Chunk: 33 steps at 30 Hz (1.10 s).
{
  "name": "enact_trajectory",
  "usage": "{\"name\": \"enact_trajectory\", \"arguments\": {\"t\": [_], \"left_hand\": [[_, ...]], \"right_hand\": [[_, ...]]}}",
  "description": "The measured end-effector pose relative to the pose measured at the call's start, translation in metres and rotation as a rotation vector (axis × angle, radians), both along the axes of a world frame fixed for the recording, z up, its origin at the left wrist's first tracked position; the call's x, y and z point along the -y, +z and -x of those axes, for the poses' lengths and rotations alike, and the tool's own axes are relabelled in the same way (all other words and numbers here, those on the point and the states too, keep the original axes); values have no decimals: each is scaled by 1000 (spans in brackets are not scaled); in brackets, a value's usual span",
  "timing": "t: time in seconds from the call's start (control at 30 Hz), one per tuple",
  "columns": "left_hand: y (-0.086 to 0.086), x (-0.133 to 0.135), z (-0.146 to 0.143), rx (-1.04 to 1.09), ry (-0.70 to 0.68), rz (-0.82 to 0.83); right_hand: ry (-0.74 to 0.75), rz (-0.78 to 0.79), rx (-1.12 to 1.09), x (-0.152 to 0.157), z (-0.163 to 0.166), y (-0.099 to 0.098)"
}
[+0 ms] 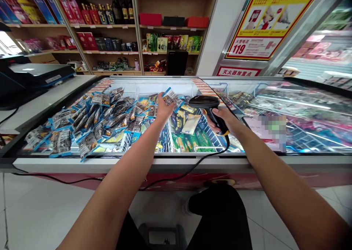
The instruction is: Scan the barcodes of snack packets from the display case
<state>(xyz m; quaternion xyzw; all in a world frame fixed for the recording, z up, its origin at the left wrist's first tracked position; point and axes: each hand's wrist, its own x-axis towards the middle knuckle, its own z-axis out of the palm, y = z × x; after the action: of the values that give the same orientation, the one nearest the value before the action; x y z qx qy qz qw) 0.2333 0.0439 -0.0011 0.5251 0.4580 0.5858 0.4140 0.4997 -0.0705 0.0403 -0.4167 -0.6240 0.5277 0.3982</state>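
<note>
My left hand (165, 108) is closed on a small snack packet (172, 97) with blue edges and a printed white label, raised over the glass-topped freezer (137, 161). In my right hand (220, 119) is a black and yellow barcode scanner (205, 102), its head pointing left toward that packet. A black cable (192, 168) hangs from the scanner's handle and runs left along the freezer front. Left of my hands, a pile of similar blue-edged snack packets (90, 116) spreads over the glass. Green and yellow packages (189, 141) show in a white wire basket beneath.
At the left is a counter with a checkout device (41, 73). Shelves (110, 25) with bottles and boxes stand behind the freezer. A pale sheet (261, 130), partly blurred, lies at the right on the freezer. My knee (225, 213) is close to its front.
</note>
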Motion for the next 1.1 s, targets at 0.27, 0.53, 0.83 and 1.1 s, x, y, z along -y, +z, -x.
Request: {"name": "enact_trajectory", "arguments": {"t": [0.27, 0.53, 0.83, 1.1], "left_hand": [[3, 6, 1, -59, -8, 34], [8, 18, -5, -282, -46, 68], [18, 53, -13, -1011, -131, -85], [21, 65, -23, -1113, -553, -237]], "right_hand": [[1, -25, 112, -1, -2, -1], [-47, -42, -25, 3, 4, 6], [-247, -44, -185, -2, 1, 13], [-232, -35, -166, 0, 5, 11]]}}
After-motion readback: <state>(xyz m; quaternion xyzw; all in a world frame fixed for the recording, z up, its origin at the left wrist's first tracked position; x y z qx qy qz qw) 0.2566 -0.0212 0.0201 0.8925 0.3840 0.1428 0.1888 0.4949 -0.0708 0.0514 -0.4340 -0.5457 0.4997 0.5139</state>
